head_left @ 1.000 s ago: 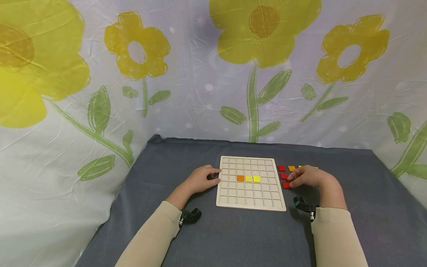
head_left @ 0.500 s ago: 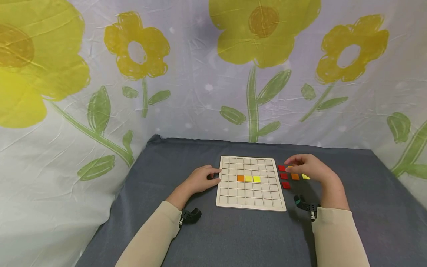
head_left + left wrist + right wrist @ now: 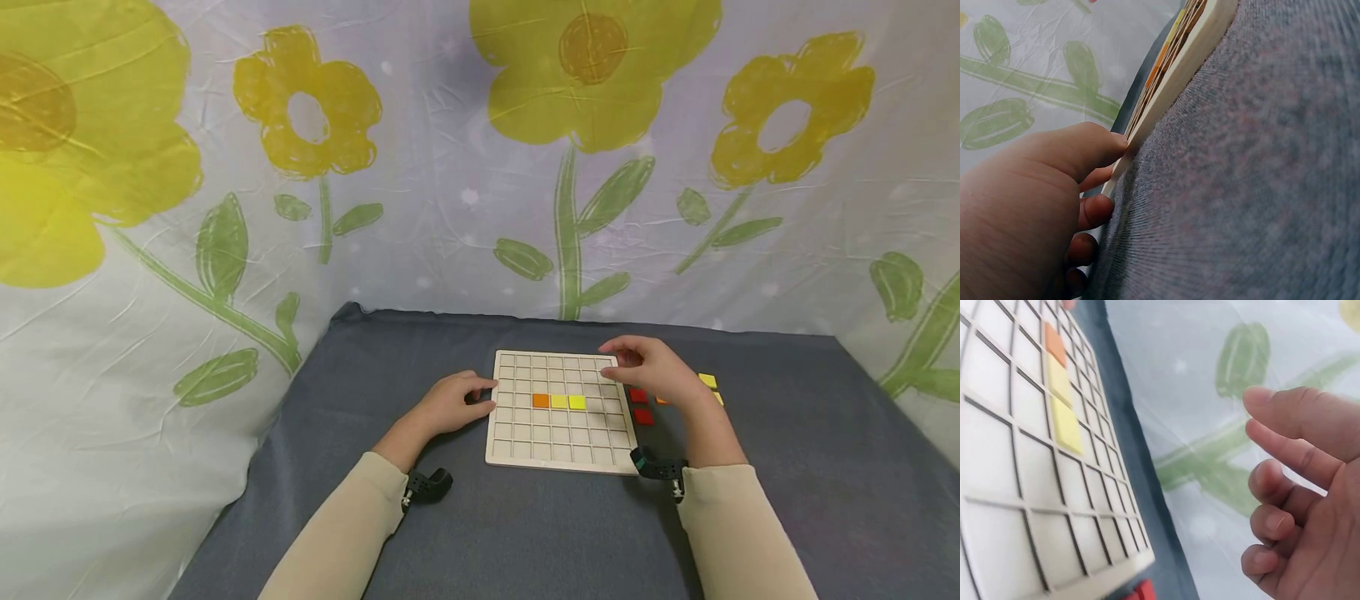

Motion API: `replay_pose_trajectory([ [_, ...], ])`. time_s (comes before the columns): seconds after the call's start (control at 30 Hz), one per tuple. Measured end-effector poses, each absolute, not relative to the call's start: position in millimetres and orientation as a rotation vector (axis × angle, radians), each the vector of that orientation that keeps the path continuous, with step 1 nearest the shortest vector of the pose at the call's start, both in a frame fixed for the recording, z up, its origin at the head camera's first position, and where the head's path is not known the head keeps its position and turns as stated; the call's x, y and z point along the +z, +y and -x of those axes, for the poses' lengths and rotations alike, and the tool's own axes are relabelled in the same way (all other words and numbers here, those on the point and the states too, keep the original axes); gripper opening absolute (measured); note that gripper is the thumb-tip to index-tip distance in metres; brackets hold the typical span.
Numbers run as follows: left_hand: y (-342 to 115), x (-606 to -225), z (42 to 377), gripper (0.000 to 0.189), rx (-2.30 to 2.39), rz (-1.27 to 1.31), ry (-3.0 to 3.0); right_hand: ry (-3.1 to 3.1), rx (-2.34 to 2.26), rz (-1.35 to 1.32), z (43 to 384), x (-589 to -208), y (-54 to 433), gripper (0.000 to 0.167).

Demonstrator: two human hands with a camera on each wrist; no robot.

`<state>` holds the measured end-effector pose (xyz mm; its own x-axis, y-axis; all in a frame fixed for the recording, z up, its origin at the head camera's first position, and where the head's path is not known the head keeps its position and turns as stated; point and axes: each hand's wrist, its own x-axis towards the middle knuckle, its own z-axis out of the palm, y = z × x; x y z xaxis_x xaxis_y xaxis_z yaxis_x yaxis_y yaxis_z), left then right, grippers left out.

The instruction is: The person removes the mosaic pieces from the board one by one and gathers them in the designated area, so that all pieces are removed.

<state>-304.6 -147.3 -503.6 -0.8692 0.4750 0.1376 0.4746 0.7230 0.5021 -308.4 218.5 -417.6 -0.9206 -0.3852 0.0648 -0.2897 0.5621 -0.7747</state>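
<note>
A pale wooden grid board (image 3: 555, 454) lies on the dark cloth. In one of its middle rows sit an orange tile (image 3: 541, 401) and two yellow tiles (image 3: 577, 402) side by side. My left hand (image 3: 453, 402) rests at the board's left edge; the left wrist view has its thumb (image 3: 1107, 147) on the rim, other fingers curled below. Over the board's far right corner hovers my right hand (image 3: 652, 367). Its thumb and forefinger are apart in the right wrist view, fingers (image 3: 1271, 523) loosely bent, nothing between them.
Right of the board are loose square tiles: red tiles (image 3: 642, 417), an orange one partly behind the right hand, and yellow tiles (image 3: 707, 381). A flower-printed curtain (image 3: 435, 208) stands behind the cloth-covered table (image 3: 480, 533). Each wrist wears a black camera mount (image 3: 431, 486).
My right hand has risen from beside the red tiles, passed over the orange ones and moved left to the board's far right corner. The left hand and the tiles on the board stay put.
</note>
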Motion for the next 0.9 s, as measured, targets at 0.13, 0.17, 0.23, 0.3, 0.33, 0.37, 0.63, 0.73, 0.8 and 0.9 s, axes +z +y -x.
replay_pose_trajectory([
  [0.13, -148, -504, 304, 0.044, 0.849, -0.806, 2.919, 2.681, -1.275, 0.612, 309, -421, 205, 0.039],
  [0.17, -148, -504, 304, 0.044, 0.849, -0.805, 2.921, 2.684, -1.265, 0.619, 309, -422, 202, 0.039],
  [0.23, -148, -504, 305, 0.044, 0.84, -0.8, 2.923, 2.694, -1.235, 0.639, 309, -426, 196, 0.039],
  [0.3, -148, -504, 305, 0.044, 0.834, -0.792, 2.924, 2.695, -1.208, 0.667, 309, -430, 190, 0.04],
  [0.33, -148, -504, 305, 0.045, 0.831, -0.788, 2.923, 2.695, -1.19, 0.672, 309, -432, 187, 0.04],
  [0.37, -148, -505, 305, 0.045, 0.83, -0.787, 2.923, 2.698, -1.165, 0.68, 309, -433, 184, 0.041],
  [0.63, -148, -505, 306, 0.046, 0.819, -0.785, 2.922, 2.686, -1.04, 0.692, 308, -443, 160, 0.038],
  [0.73, -147, -504, 305, 0.045, 0.827, -0.795, 2.917, 2.705, -1.001, 0.717, 306, -446, 150, 0.035],
  [0.8, -147, -503, 305, 0.045, 0.832, -0.8, 2.914, 2.724, -0.97, 0.722, 305, -448, 144, 0.034],
  [0.9, -147, -502, 305, 0.045, 0.838, -0.809, 2.912, 2.762, -0.905, 0.711, 304, -451, 137, 0.033],
])
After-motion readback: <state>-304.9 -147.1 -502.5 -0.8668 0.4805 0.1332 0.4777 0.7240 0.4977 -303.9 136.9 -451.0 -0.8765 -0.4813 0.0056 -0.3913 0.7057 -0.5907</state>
